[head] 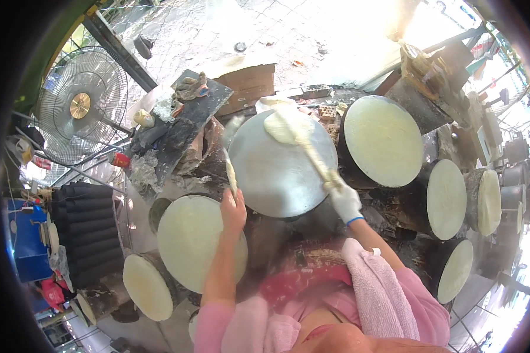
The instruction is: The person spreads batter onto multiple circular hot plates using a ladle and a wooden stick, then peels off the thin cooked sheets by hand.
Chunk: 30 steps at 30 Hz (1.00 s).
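A round metal griddle [278, 185] is before me, its surface mostly bare and shiny. My right hand [344, 200], in a white glove with a blue cuff edge, grips a long stick [314, 159] crusted with pale batter. The stick's blurred far end lies over a pale, smooth patch of batter or dough [277, 129] near the griddle's far rim. My left hand [233, 214] is bare and closed around a batter-coated handle [231, 174] held up beside the griddle's left edge. That tool's blurred tip [232, 128] cannot be made out clearly.
Pale sheets cover griddles at right [383, 141], farther right [446, 199], near left [194, 245] and lower left [148, 287]. A fan [80, 106] stands at left behind a cluttered dark board [203, 101]. Beyond are a cardboard box [247, 86] and bricks [327, 112].
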Available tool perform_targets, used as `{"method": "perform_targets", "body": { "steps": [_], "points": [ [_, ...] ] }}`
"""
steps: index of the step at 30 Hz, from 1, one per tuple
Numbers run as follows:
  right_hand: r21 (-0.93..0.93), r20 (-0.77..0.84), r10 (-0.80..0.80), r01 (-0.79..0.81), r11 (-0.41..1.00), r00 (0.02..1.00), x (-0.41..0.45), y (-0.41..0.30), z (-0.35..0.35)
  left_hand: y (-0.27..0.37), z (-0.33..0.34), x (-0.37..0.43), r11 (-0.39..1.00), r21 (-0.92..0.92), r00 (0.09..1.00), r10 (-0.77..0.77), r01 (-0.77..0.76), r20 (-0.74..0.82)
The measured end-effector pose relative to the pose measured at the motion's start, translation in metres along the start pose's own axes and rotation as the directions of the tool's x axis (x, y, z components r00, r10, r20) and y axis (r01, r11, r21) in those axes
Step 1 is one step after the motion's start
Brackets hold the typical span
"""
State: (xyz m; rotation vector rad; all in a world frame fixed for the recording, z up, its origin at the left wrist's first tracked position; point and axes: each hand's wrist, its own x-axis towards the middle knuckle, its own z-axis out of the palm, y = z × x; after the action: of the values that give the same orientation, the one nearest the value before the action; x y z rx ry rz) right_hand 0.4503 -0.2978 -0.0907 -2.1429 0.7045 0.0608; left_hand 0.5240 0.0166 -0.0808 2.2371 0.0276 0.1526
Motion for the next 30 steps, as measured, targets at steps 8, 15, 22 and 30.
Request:
{"method": "perform_targets", "body": {
  "steps": [8,15,22,30],
  "points": [
    [0.467,0.457,0.148,-0.379,0.799,0.877,0.006,-0.005,0.034,-0.008,-0.008,-0.074,0.941,-0.178,0.945,-0.248,0.287,0.212],
    [0.249,0.299,0.063,-0.141,0.958,0.952,0.040,0.020,-0.027,-0.023,-0.025,-0.099,0.978,-0.125,0.985,-0.170,0.166,-0.021],
    [0.220,0.398,-0.160,0.075,0.973,0.903,0.064,0.010,-0.037,0.014,-0.027,-0.120,0.973,-0.008,0.971,-0.230,0.230,-0.067],
    [0.032,0.717,-0.020,-0.004,0.999,0.697,0.102,0.005,-0.035,0.033,0.005,-0.145,0.903,-0.126,0.899,-0.424,0.410,-0.112]
  ]
}}
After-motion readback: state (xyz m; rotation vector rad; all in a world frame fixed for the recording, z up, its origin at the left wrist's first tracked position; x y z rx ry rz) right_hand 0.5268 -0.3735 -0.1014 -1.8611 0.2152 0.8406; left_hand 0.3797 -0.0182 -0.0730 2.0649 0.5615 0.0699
